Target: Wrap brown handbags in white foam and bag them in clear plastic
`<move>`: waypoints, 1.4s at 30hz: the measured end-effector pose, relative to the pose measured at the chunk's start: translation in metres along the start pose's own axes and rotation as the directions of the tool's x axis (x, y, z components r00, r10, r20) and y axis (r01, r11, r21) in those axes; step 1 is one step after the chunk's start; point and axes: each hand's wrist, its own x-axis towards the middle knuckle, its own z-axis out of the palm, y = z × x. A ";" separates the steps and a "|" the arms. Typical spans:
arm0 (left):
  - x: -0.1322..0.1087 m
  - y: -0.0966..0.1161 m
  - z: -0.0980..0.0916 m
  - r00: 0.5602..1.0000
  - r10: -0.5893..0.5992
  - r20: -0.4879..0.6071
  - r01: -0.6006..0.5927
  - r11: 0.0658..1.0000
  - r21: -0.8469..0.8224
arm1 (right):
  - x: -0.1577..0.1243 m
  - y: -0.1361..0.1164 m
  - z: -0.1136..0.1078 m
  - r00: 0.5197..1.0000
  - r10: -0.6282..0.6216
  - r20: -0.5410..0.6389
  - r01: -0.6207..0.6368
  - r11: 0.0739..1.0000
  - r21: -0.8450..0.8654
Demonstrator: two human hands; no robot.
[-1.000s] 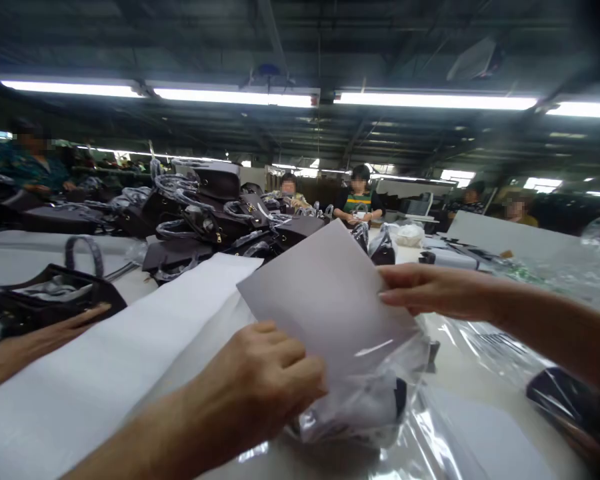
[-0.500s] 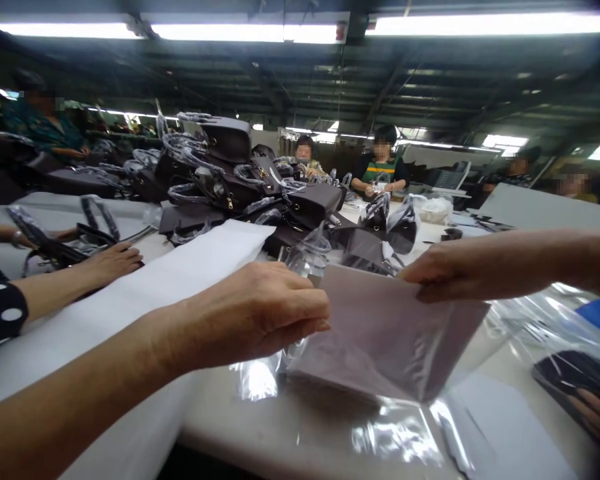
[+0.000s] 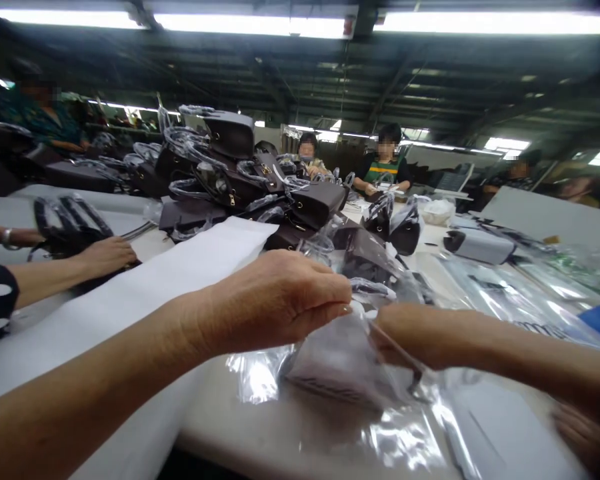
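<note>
My left hand [image 3: 300, 297] is closed in a pinch on the edge of a clear plastic bag [image 3: 395, 380], near the middle of the view. Inside the plastic, a pale, flat-sided item [image 3: 330, 363] rests low over the table. My right hand [image 3: 397, 330] reaches into the bag's opening from the right; its fingers are hidden behind the plastic and the wrist. Just behind the two hands shows a plastic-wrapped handle [image 3: 373, 288].
Dark handbags [image 3: 320, 200] with wrapped handles are heaped behind. A white sheet [image 3: 180, 267] lies at left, beside a co-worker's hand [image 3: 107, 257]. Plastic sheets [image 3: 510, 293] cover the right side. People sit across the table.
My right hand has moved left and down, into the bag. The pale item now sits lower inside the plastic. My left hand has shifted slightly right. A co-worker at left has shifted dark handles.
</note>
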 end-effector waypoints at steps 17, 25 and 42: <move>0.044 -0.036 0.014 0.998 -0.045 -0.051 0.051 0.991 0.120 | 0.039 0.071 -0.070 0.948 0.032 -0.316 -0.134 0.943 -0.306; 0.072 -0.066 0.044 0.961 -0.237 0.140 0.251 0.964 -0.093 | -0.024 0.063 -0.066 0.971 -0.171 -0.168 0.159 0.984 -0.083; 0.162 -0.060 -0.032 0.989 -0.112 -0.101 0.127 0.980 0.156 | -0.043 0.056 -0.111 0.782 -0.059 -0.620 -0.060 0.984 -0.169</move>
